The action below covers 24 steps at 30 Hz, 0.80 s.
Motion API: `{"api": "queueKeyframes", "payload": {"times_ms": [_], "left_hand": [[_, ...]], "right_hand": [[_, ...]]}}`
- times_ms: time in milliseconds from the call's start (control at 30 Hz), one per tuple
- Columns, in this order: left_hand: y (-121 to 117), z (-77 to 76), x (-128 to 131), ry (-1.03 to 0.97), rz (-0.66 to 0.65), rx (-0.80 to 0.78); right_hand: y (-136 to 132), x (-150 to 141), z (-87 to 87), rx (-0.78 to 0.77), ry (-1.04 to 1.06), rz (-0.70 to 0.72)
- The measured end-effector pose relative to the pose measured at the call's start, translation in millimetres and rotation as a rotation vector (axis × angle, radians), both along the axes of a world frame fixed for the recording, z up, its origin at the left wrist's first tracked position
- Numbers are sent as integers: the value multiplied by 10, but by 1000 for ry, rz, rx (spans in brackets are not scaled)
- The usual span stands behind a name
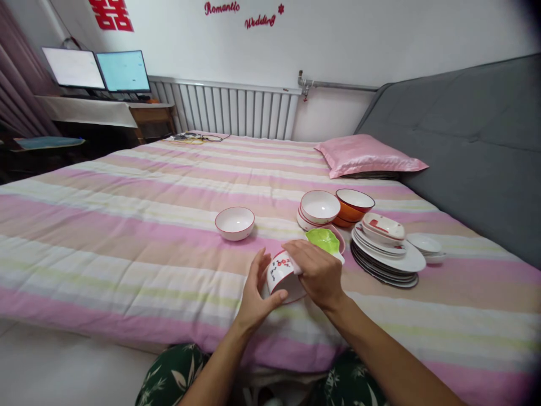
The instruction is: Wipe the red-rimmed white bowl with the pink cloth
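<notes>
We judge the flowered bowl light, slick, breakable, best held at nine o'clock, where the left hand cups it, right hand pinching pale cloth at one.

The held bowl looks smooth, the pillow satiny.

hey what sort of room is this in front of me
Most likely a bedroom: a striped bedcover spreads over a wide bed, a shiny pink pillow lies on it, and a padded grey headboard stands at the right.
</notes>
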<state>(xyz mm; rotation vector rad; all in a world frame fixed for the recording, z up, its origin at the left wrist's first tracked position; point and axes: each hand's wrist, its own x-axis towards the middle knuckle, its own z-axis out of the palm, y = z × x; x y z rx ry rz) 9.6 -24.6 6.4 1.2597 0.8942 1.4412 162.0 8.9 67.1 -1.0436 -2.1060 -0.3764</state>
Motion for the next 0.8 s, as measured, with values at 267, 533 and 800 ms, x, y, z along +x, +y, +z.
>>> {"api": "queueKeyframes", "payload": {"times_ms": [267, 533, 800], "left_hand": [[17, 162, -94, 314, 43, 45], [68, 217, -139, 392, -8, -15], [51, 207, -176, 356, -44, -72]], "right_hand": [[-48, -231, 37, 179, -130, 294], [7, -161, -11, 21, -37, 330], [59, -18, -94, -211, 122, 232]]}}
